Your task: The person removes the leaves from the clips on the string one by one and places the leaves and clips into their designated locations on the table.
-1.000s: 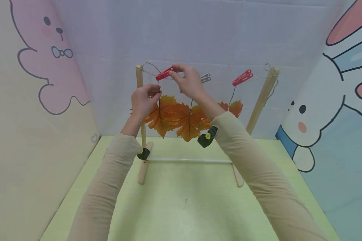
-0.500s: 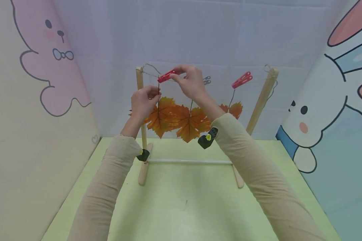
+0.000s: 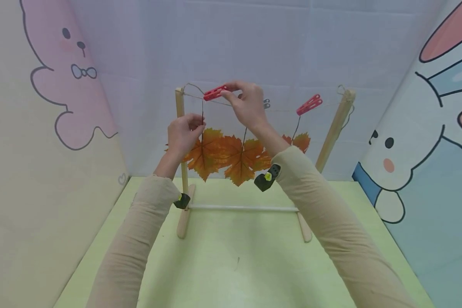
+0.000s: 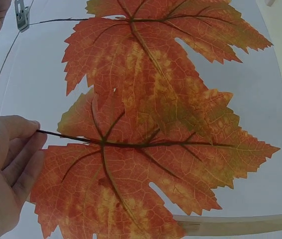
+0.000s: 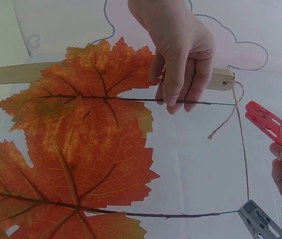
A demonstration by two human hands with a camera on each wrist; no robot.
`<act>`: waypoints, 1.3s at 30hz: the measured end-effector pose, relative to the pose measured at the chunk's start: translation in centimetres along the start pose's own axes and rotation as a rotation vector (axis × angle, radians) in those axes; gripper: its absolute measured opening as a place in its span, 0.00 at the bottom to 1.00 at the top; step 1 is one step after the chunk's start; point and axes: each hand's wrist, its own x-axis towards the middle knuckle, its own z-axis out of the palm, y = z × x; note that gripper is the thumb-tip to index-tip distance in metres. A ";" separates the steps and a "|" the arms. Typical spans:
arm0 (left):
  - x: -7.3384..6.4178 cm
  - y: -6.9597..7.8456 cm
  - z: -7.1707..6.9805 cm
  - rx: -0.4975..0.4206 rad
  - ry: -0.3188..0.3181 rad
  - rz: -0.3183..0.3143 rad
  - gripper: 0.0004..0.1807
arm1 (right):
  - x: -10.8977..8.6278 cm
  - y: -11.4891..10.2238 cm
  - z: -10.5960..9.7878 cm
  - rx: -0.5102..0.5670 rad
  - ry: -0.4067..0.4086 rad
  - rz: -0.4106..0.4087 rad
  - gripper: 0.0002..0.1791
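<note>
My left hand (image 3: 182,134) pinches the dark stem (image 4: 64,135) of an orange-red maple-like leaf (image 4: 181,157), which hangs below the fingers. The stem's upper tip reaches the twine (image 5: 242,144) near the left post. My right hand (image 3: 248,102) holds a red clothespin (image 3: 214,93) by its handle end, the nose pointing left toward the stem tip. In the right wrist view a gap shows between this clothespin and the twine. Beside it, a grey clothespin (image 5: 260,221) grips the twine and the stem of a second leaf (image 3: 240,160), which overlaps the first.
A second red clothespin (image 3: 309,105) on the twine holds another leaf (image 3: 302,140) at the right. Wooden posts, left (image 3: 180,105) and right (image 3: 336,130), carry the twine. A white rod (image 3: 242,208) joins their feet above the pale green table (image 3: 223,273).
The red clothespin in my right hand has shifted slightly right and turned flatter, its nose off the stem tip. My left hand keeps its pinch on the stem.
</note>
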 end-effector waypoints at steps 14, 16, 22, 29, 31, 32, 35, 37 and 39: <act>-0.7 -1.4 -0.2 0.000 0.015 0.030 0.09 | -2.3 -1.4 -2.6 0.188 -0.121 -0.014 0.18; -1.1 -1.5 -0.4 -0.003 0.012 0.034 0.09 | -2.9 -2.1 -3.3 0.184 -0.122 -0.023 0.18; -2.3 -2.1 -0.8 0.004 -0.034 0.057 0.09 | -5.2 -1.7 -4.7 0.182 -0.113 -0.084 0.17; -3.6 -3.3 -1.5 0.021 -0.062 0.102 0.09 | -7.8 0.3 -6.1 0.188 -0.115 -0.076 0.17; -3.9 -3.6 -1.8 0.032 -0.058 0.110 0.09 | -8.5 1.0 -6.4 0.183 -0.121 -0.067 0.18; -4.1 -3.7 -1.9 0.032 -0.058 0.112 0.09 | -8.8 1.3 -6.5 0.184 -0.124 -0.059 0.18; -4.9 -4.1 -2.0 0.036 -0.068 0.110 0.08 | -9.8 2.2 -6.8 0.197 -0.138 -0.021 0.18; -5.5 -4.3 -2.0 0.032 -0.085 0.104 0.08 | -10.6 2.8 -6.9 0.193 -0.140 0.001 0.17; -6.1 -4.7 -1.9 0.030 -0.103 0.097 0.08 | -11.4 3.3 -7.1 0.178 -0.140 0.017 0.17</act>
